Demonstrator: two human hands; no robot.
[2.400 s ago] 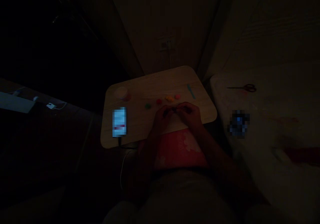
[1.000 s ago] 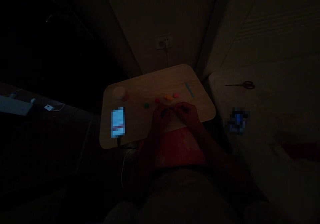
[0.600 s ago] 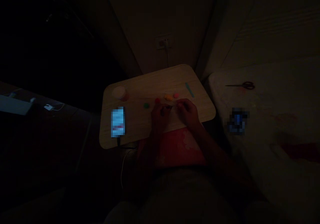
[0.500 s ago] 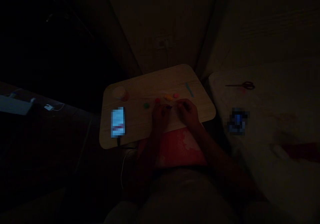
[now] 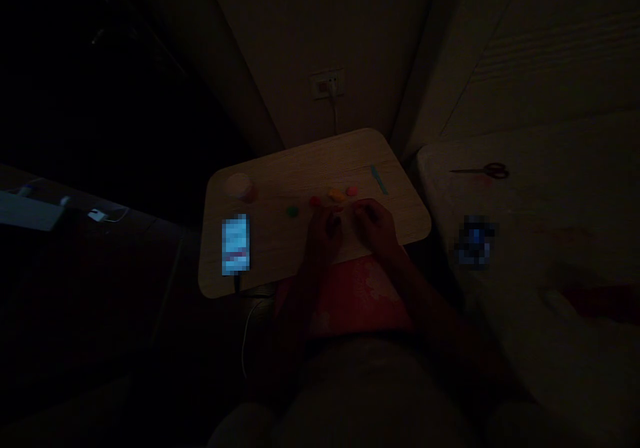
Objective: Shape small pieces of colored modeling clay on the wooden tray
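In dim light, my left hand [image 5: 324, 231] is over the small wooden table [image 5: 270, 235], its fingers curled in; a dark spot shows between them, too unclear to name. Close by on the right, my right hand [image 5: 377, 227] has thumb and fingertips pinched together, and whatever they hold is hidden. Just beyond the hands lie small soft-looking lumps, like modelling clay: a red lump [image 5: 315, 201], a yellow-orange lump [image 5: 336, 195] and a pink lump [image 5: 352, 191]. A green lump [image 5: 292, 212] rests left of my left hand.
A blue flat strip [image 5: 379, 179] lies at the table's right. On the left are a pale round tub [image 5: 239, 186] and a lit phone [image 5: 235, 245] with a cable. Scissors [image 5: 485, 171] lie on the pale surface to the right. A wall socket [image 5: 327, 85] is behind.
My left hand has tilted and shifted slightly; the dark purplish piece seen at its fingertips earlier is now harder to see. My right hand has barely moved.
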